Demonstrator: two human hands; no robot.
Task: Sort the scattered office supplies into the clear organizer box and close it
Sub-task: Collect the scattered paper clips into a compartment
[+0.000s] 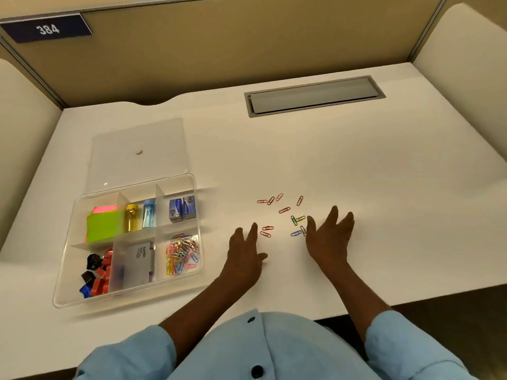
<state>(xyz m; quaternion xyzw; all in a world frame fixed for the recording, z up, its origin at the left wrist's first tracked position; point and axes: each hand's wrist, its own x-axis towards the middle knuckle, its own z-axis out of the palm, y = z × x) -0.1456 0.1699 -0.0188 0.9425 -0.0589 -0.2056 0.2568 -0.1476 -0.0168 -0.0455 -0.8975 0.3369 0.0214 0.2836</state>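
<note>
On the white desk (356,174), fingers splayed, gripping nothing. The left hand (245,249) and right hand (327,234) flank the loose paper clips (284,215). The clear organizer box (129,296) sits just left, with its lid (140,149) lying open behind it and a clip pile (182,253) in the near-right compartment. Grey cable hatch (312,96) well behind.

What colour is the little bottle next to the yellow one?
The little bottle is light blue, clearest in the head view.

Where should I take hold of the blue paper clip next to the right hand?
Probably pinch the blue paper clip across its long sides, straight down from above with the right hand. It lies flat on the desk, leaving no edge to get under.
</note>
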